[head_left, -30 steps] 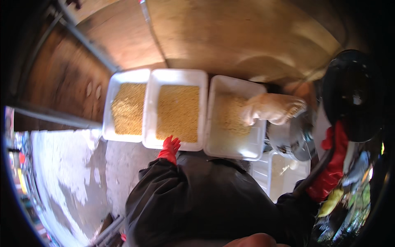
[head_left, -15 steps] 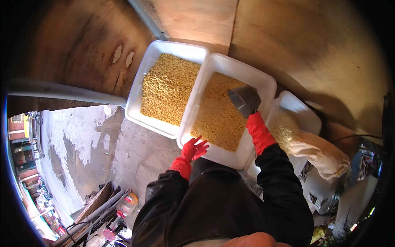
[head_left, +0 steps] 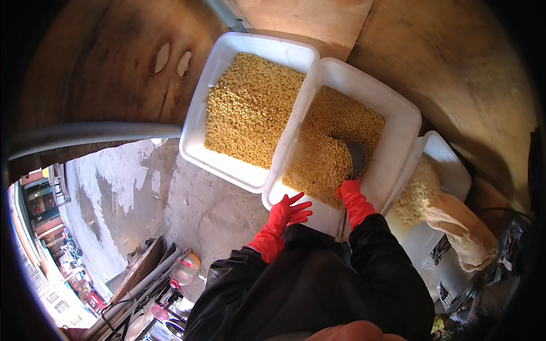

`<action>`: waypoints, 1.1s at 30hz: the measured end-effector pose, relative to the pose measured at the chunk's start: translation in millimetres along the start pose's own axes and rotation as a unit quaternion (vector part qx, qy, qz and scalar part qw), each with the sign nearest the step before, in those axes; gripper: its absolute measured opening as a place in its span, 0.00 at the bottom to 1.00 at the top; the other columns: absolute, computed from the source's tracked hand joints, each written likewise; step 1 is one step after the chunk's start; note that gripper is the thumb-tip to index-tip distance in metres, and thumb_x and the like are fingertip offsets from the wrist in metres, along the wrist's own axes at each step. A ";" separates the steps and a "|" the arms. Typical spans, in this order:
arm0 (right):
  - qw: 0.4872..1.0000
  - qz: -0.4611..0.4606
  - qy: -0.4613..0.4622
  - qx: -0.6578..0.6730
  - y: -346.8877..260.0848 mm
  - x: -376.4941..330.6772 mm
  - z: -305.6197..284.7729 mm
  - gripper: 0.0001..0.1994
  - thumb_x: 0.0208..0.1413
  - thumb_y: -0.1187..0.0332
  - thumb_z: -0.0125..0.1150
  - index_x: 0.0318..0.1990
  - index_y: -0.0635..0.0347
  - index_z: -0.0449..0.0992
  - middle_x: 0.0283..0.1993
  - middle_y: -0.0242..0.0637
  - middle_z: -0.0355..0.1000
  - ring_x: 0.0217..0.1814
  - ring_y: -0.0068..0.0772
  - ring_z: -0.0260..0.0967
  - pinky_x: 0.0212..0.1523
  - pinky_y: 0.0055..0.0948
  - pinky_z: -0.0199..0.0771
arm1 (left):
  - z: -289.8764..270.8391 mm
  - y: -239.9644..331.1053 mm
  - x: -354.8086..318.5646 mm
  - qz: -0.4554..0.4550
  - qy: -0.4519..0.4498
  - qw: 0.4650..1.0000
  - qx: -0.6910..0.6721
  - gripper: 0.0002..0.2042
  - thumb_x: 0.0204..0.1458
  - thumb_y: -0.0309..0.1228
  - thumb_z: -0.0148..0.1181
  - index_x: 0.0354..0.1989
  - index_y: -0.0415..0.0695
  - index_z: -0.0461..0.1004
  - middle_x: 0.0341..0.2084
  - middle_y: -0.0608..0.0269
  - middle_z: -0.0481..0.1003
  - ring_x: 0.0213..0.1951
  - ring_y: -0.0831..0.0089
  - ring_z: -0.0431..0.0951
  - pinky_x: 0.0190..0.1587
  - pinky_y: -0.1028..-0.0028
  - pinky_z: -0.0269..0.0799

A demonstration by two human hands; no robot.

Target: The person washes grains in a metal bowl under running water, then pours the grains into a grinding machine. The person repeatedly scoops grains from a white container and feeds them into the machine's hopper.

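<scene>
My right hand [head_left: 354, 200], in a red rubber glove, is closed round the handle of a dark scoop [head_left: 357, 158]. The handle's end juts out below my hand, over the tub's near rim. The scoop's bowl is partly sunk in golden grain [head_left: 318, 170], which looks like kernels or beans. That grain lies in the right-hand of two white plastic tubs [head_left: 392, 165] standing side by side. My left hand [head_left: 286, 215], gloved in red too, is held with its fingers spread at this tub's near edge and has nothing in it.
Coarser-looking golden grain fills much of the left tub [head_left: 196, 139]. To the right, a third white tub [head_left: 452, 165] holds pale meal [head_left: 418, 190] and a tan cloth sack [head_left: 460, 227]. Plywood walls [head_left: 455, 68] stand behind. Pipes [head_left: 136, 281] and a clear jar [head_left: 186, 268] lie at lower left.
The scoop has come down from above the grain and turned, so its bowl now sits in it. My right hand has lowered towards me. The view has shifted, moving the tubs rightward.
</scene>
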State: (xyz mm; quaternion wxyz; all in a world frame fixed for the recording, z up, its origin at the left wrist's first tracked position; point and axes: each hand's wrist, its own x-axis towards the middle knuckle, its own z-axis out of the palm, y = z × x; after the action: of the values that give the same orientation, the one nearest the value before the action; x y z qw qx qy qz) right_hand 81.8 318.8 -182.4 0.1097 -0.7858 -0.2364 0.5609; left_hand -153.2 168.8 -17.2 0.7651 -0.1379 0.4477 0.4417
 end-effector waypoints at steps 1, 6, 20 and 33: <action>0.995 0.061 -0.050 0.064 8.5 -8.3 8.3 0.17 0.54 0.59 0.51 0.45 0.63 0.69 0.29 0.50 0.73 0.22 0.43 0.70 0.22 0.36 0.69 | 0.9 2.1 -1.3 -0.003 0.006 1.000 0.009 0.34 0.63 0.59 0.34 0.69 0.47 0.57 0.57 0.43 0.70 0.49 0.50 0.78 0.47 0.61 0.79; 0.898 0.140 -0.383 0.166 22.7 -53.6 -5.8 0.16 0.48 0.68 0.52 0.46 0.61 0.69 0.25 0.44 0.71 0.16 0.35 0.65 0.14 0.30 0.62 | 0.1 -0.2 -0.9 -0.005 0.019 1.000 0.019 0.32 0.63 0.59 0.32 0.68 0.50 0.59 0.57 0.48 0.71 0.49 0.51 0.79 0.45 0.63 0.80; 0.933 -0.035 -0.319 0.163 -130.9 -330.3 -248.6 0.14 0.57 0.56 0.61 0.30 0.57 0.73 0.24 0.35 0.71 0.20 0.27 0.65 0.17 0.29 0.62 | -10.8 -24.9 35.0 0.128 0.014 0.986 -0.106 0.27 0.64 0.52 0.36 0.65 0.49 0.61 0.57 0.47 0.70 0.54 0.46 0.74 0.46 0.55 0.78; 0.729 -0.107 -0.434 0.519 -151.0 -582.9 -627.1 0.21 0.69 0.57 0.43 0.64 0.56 0.54 0.33 0.30 0.71 0.21 0.16 0.63 0.27 0.22 0.65 | 105.5 -82.0 49.7 0.221 -0.052 0.965 -0.132 0.29 0.57 0.50 0.56 0.67 0.60 0.60 0.64 0.54 0.63 0.62 0.54 0.65 0.58 0.57 0.67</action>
State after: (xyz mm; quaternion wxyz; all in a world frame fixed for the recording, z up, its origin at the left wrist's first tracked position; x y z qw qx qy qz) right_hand 478.5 219.1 584.7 0.4450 -0.2475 -0.0127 0.8606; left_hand -17.8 213.3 -13.3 0.6457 -0.1120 0.3639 0.6619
